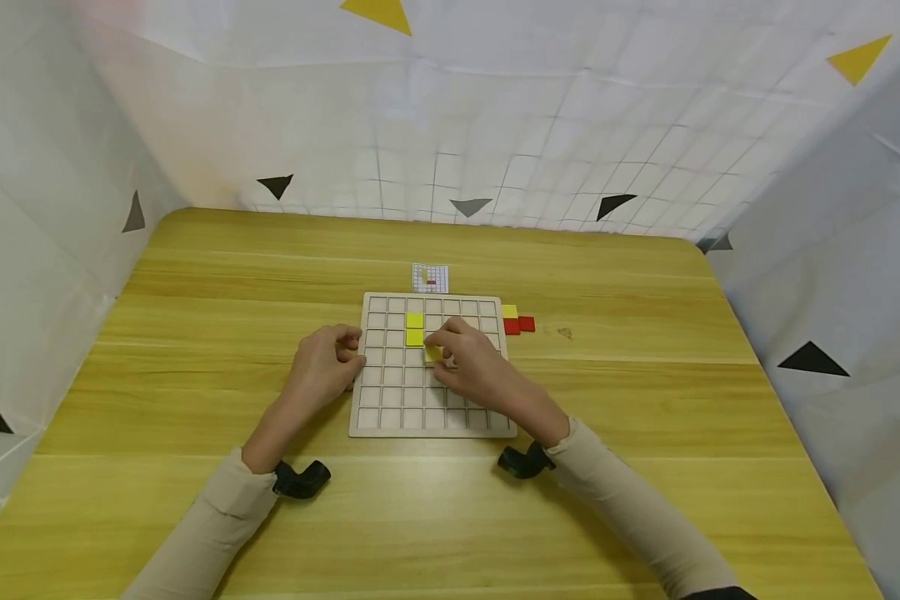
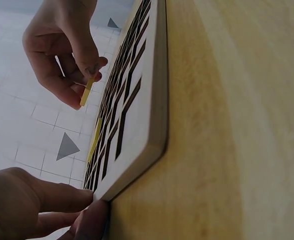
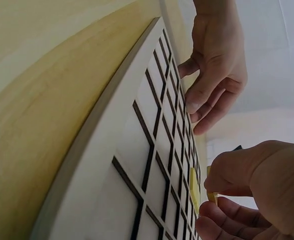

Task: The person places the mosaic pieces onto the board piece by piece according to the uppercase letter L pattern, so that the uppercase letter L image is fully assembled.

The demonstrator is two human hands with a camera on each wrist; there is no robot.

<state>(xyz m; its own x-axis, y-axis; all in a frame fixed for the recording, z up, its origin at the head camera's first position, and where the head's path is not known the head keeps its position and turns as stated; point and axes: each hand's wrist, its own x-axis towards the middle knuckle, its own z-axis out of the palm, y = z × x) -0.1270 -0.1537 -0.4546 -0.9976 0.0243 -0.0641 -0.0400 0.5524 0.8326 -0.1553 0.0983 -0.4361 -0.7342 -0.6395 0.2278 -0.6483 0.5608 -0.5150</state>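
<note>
A square wooden grid board (image 1: 393, 397) lies flat on the table. Two yellow square tiles (image 1: 415, 328) sit in neighbouring cells of one column, in its upper part. Between the thumb and fingertips of my right hand (image 1: 474, 361) is another yellow tile (image 2: 86, 91), pinched and tilted just above the board, down and right of the two placed ones. My left hand (image 1: 326, 358) holds the board's left edge with thumb and fingers. The right wrist view shows both hands over the grid, with the pinched tile partly hidden by fingers.
Beyond the board's far edge lies a small printed card (image 1: 430, 278) with a grid pattern. Against its right edge are a yellow tile (image 1: 509, 312) and red tiles (image 1: 527, 323). White cloth walls (image 1: 435, 100) with triangles surround the wooden table (image 1: 645, 375).
</note>
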